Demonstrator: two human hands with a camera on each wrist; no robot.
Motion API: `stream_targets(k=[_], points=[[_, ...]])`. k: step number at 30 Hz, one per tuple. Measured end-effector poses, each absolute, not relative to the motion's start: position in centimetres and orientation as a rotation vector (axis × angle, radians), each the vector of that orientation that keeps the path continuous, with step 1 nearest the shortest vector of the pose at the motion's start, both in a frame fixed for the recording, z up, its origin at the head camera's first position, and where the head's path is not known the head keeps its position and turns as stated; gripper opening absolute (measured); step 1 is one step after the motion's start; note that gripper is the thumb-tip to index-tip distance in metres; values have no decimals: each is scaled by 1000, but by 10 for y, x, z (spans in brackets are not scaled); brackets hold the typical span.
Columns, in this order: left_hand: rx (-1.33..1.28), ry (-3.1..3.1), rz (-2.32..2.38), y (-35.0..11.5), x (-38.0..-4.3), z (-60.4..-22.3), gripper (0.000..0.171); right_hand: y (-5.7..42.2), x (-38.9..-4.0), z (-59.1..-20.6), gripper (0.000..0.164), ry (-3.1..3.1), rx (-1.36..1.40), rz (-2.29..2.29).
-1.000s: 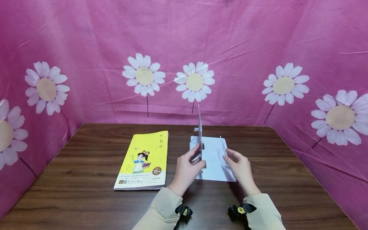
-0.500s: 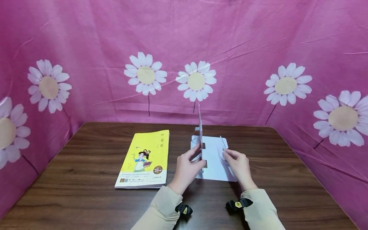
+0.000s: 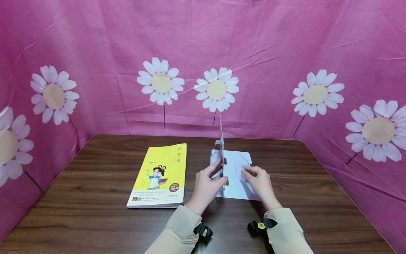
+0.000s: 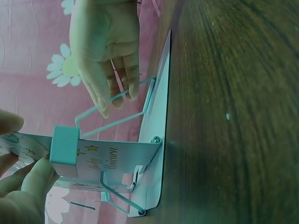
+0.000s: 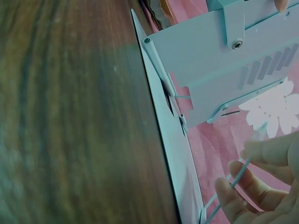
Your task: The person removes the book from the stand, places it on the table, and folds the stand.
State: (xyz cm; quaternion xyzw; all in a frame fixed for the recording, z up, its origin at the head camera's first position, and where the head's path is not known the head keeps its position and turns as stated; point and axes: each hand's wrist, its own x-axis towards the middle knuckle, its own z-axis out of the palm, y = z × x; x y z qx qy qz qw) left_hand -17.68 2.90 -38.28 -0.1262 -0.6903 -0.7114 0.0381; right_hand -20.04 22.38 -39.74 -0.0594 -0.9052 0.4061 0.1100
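A white metal book stand sits on the table, its base plate [image 3: 238, 192] lying flat and its back panel [image 5: 196, 56] standing upright, edge-on to the head view. My left hand [image 3: 204, 187] holds that panel near its lower part, thumb on the right side and fingers on the left. In the right wrist view, a thin wire support [image 5: 240, 173] is pinched by the fingers of my right hand [image 3: 260, 181]. This wire leans from the base toward the panel's ridged slots [image 5: 268, 67]. Cartoon print and a clip [image 4: 65, 149] show on the panel's other face.
A yellow-covered book [image 3: 158, 176] lies on the wooden table [image 3: 95, 218] left of the stand. Behind the table hangs a pink cloth [image 3: 263, 42] printed with white daisies. Both wrists wear black straps [image 3: 203, 231].
My right hand has moved left toward the panel, tilting the wire support over with it. My left hand and the panel have stayed in place.
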Motion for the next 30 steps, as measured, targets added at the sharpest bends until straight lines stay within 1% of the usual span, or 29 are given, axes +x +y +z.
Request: stream_targets(k=[10,18,30], points=[[-399,-2094,-2184,30,-177,-383,54,218,-202,-399,23,-2765,-22,1120],[-407,-2129,-2164,30,-177,-383,54,217,-206,-402,21,-2815,-22,1122],[-413,-2124,-2173,29,-176,-382,54,216,-206,-403,24,-2893,-39,1160]])
